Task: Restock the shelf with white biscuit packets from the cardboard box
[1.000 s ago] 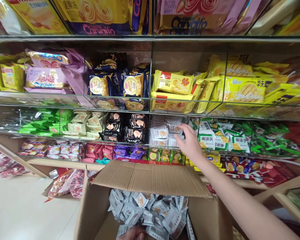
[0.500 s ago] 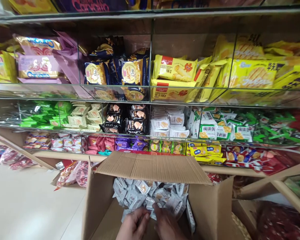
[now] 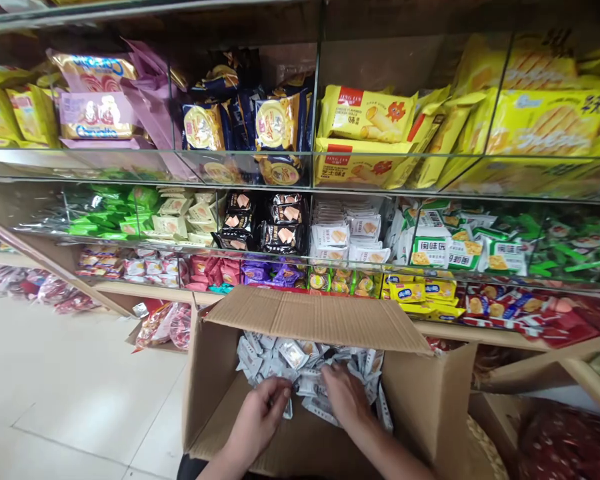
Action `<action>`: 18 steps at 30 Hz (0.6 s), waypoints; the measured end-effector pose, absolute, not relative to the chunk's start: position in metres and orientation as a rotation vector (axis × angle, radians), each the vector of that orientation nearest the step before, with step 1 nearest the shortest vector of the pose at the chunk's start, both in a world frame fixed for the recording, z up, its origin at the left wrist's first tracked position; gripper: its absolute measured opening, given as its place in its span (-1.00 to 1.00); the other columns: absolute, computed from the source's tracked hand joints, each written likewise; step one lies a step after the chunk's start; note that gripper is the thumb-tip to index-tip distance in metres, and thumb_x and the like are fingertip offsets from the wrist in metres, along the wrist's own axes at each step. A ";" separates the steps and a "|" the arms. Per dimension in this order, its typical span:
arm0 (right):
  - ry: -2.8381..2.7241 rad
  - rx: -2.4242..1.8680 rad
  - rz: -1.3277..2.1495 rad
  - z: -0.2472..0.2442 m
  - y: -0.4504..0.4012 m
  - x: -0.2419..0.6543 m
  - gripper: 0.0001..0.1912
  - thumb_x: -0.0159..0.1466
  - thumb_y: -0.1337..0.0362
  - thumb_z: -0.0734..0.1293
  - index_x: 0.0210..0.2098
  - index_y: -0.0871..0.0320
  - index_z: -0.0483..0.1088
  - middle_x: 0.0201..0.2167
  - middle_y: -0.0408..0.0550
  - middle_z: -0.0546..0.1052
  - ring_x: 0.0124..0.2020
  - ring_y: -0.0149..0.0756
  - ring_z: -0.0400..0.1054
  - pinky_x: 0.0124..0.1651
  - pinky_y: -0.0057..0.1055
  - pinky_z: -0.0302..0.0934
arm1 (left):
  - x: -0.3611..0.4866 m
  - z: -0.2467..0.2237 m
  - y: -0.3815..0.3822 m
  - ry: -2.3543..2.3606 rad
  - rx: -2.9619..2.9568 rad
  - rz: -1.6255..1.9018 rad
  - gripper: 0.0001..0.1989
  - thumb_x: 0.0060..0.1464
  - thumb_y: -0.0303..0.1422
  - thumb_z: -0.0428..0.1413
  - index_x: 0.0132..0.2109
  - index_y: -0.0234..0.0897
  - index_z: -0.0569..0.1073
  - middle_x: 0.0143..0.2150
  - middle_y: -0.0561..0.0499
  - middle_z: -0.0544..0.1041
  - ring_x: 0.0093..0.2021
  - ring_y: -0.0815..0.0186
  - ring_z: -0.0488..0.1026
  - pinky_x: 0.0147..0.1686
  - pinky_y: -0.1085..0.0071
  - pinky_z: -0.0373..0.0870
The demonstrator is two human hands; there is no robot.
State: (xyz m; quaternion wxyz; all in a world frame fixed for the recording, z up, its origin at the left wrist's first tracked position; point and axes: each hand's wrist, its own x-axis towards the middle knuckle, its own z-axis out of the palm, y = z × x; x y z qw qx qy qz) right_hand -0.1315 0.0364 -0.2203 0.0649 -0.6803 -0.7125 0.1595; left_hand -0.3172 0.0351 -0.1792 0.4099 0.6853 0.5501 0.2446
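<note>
An open cardboard box [image 3: 240, 413] holds a pile of small white snack packets [image 3: 293, 353] towards its far side. My left hand [image 3: 263, 417] is at the near left edge of the pile, its fingers curled together; whatever they may hold is too small to make out. Over the middle of the pile, my right hand [image 3: 345, 393] reaches down with bent fingers touching the packets, and its fingertips are partly hidden among them.
Behind the box rise shelves with clear dividers, holding yellow roll packs [image 3: 370, 113], black packets [image 3: 283, 233] and white packets [image 3: 330, 235]. The box's far flap [image 3: 315, 317] leans towards the shelf. Bagged red goods [image 3: 167, 325] lie low at the left.
My hands have moved farther into the box and apart, the right one forward over the packets. The view has shifted, so the shelves sit higher and farther right.
</note>
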 end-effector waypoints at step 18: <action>-1.236 -1.704 0.767 -0.165 0.013 -0.132 -0.59 0.21 -0.04 0.08 -0.60 0.10 0.15 -0.69 -0.17 0.30 -0.62 -0.39 0.19 -0.55 -0.48 0.06 | -0.267 -0.146 0.044 1.372 1.416 0.916 -0.67 0.07 -0.12 -0.05 -0.45 -0.29 0.36 -0.59 0.15 0.22 -0.56 0.44 0.16 -0.56 0.53 0.11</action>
